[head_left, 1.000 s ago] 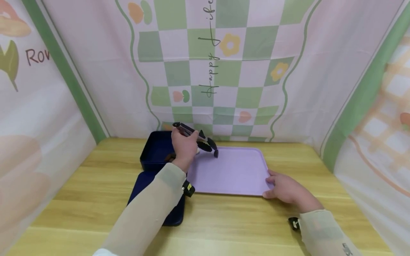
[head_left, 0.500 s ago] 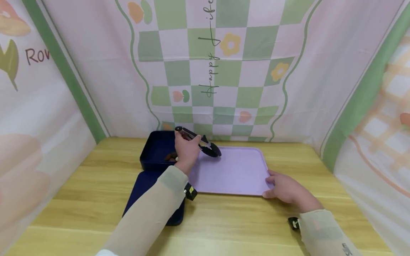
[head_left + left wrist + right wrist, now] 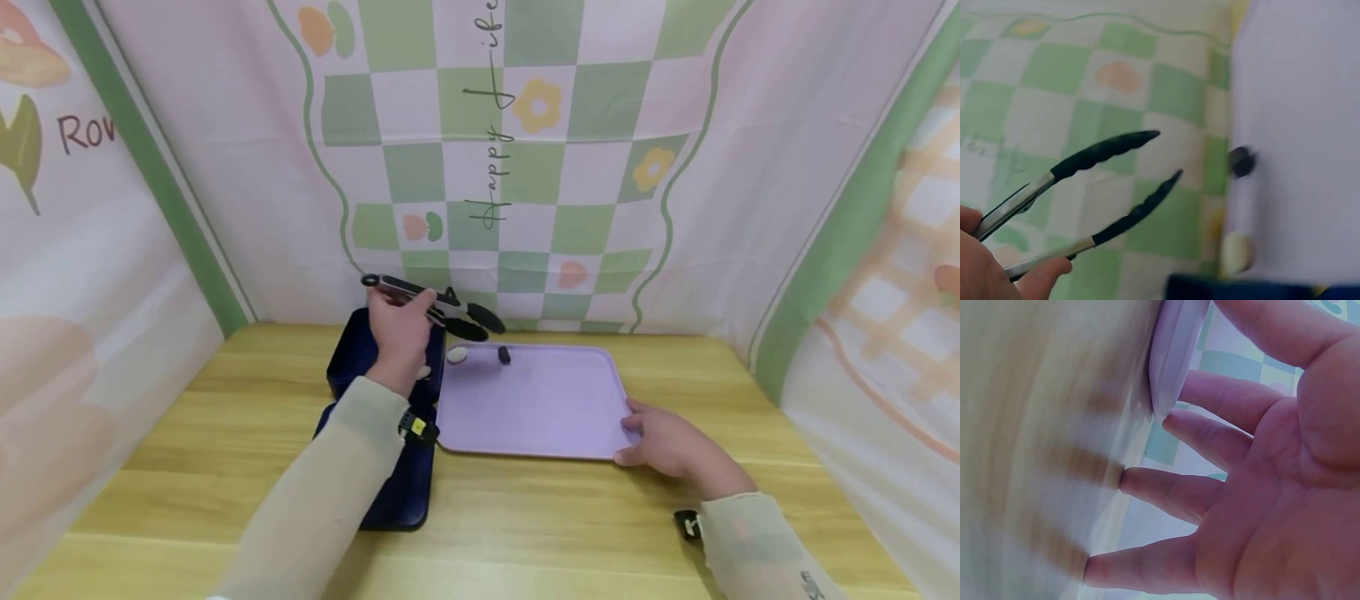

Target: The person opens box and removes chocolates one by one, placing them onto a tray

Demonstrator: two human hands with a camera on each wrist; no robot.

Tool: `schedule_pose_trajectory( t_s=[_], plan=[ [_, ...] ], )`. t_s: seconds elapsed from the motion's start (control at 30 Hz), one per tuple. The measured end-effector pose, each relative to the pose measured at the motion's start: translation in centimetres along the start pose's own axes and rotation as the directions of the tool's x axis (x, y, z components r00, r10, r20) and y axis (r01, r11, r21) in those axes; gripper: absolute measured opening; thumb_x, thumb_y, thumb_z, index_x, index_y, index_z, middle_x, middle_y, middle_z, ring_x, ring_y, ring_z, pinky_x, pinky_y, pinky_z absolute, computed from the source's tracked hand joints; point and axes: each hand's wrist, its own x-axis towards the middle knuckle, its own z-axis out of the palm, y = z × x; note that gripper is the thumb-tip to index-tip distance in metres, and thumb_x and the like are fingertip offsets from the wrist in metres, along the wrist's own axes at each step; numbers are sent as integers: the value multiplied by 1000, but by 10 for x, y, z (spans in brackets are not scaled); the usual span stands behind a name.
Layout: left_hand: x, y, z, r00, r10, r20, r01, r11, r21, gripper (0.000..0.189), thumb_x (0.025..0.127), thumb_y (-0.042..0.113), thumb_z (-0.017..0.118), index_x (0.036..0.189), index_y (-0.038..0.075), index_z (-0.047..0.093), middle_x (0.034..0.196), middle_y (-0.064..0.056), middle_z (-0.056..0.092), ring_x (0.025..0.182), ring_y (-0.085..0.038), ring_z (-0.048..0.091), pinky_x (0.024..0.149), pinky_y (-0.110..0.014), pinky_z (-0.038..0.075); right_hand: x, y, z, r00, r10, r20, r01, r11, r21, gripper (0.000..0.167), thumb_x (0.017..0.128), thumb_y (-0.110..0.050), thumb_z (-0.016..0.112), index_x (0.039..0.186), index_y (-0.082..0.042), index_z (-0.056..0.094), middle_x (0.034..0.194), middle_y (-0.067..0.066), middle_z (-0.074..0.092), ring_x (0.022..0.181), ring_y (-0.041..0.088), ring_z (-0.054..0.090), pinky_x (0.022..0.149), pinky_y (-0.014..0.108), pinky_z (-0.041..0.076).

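My left hand (image 3: 399,329) grips a pair of tongs (image 3: 442,308) with black tips, raised over the purple tray's (image 3: 555,408) back left corner. In the left wrist view the tips of the tongs stand apart with nothing between them. A small dark pebble-like piece (image 3: 504,356) lies on the tray near its back edge. Left of it, by the corner, is a white pebble-like piece (image 3: 457,355). My right hand (image 3: 671,442) touches the tray's right edge near the front corner. In the right wrist view its fingers (image 3: 1160,494) are spread and nearly straight, two fingertips at the table.
A dark blue box (image 3: 348,358) stands left of the tray, partly behind my left hand, with a whitish piece (image 3: 423,372) inside. In front of it lies a dark blue lid (image 3: 408,496), partly under my forearm. Patterned cloth (image 3: 540,171) hangs behind the wooden table (image 3: 525,525).
The tongs came down at the tray, then opened and rose to the left, leaving the dark pebble-like piece on the tray. My right hand has stayed at the tray's edge.
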Motion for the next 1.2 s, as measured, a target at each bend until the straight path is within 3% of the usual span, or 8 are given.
schedule_pose_trajectory(
  t_s=[0.1,0.2,0.37,0.47,0.53,0.7,0.9,1.2],
  plan=[
    [11,19,-15,999,46,4,-46,998,47,56,83,8,80,127,16,47,110,-10,58,92,-24,59,76,-38,52,0,0,0,1000,-1,1,1,1000,6,67,82,-27,83,128,14,57,151,32,31,134,54,32,107,63,27],
    [22,33,-32,992,127,24,-129,978,162,55,82,10,81,125,16,48,107,-7,57,90,-22,57,74,-34,50,0,0,0,1000,-8,-3,8,1000,6,67,82,-27,83,128,15,57,151,32,31,133,54,32,107,63,27],
    [37,44,-62,959,272,83,-283,889,359,43,81,11,81,111,11,50,93,-8,54,77,-21,52,66,-31,45,0,0,0,1000,-13,-8,13,1000,-11,68,81,-28,83,128,14,58,151,33,31,133,55,33,107,63,27],
    [43,45,-79,948,299,110,-315,836,449,38,81,12,80,103,12,49,85,-8,50,72,-21,47,64,-31,41,1,1,0,1000,-17,-9,17,1000,-12,68,81,-29,83,128,14,58,151,33,31,132,56,32,107,64,27],
    [46,45,-88,953,279,121,-302,820,487,37,81,12,79,101,12,47,84,-7,48,72,-21,46,63,-31,39,1,2,1,1000,-24,-14,24,1000,-13,68,81,-28,83,127,15,58,150,34,31,132,56,32,107,64,27],
    [50,39,-103,973,195,125,-232,819,525,38,82,13,79,102,11,46,85,-9,46,73,-25,44,63,-36,39,2,3,2,999,-35,-17,35,999,-14,68,81,-29,83,126,15,58,149,35,31,132,57,32,107,64,26],
    [50,28,-108,985,138,106,-174,821,543,39,83,8,78,105,9,46,91,-9,48,79,-25,47,67,-35,42,2,4,2,999,-43,-19,43,999,-18,68,81,-29,83,126,15,58,149,35,31,132,57,32,107,65,26],
    [51,14,-112,994,96,57,-111,881,459,42,83,3,78,107,9,43,87,-4,43,77,-19,45,66,-30,41,1,3,2,999,-41,-24,41,999,-18,66,81,-28,83,125,15,59,149,35,31,132,56,32,107,64,27]
  ],
)
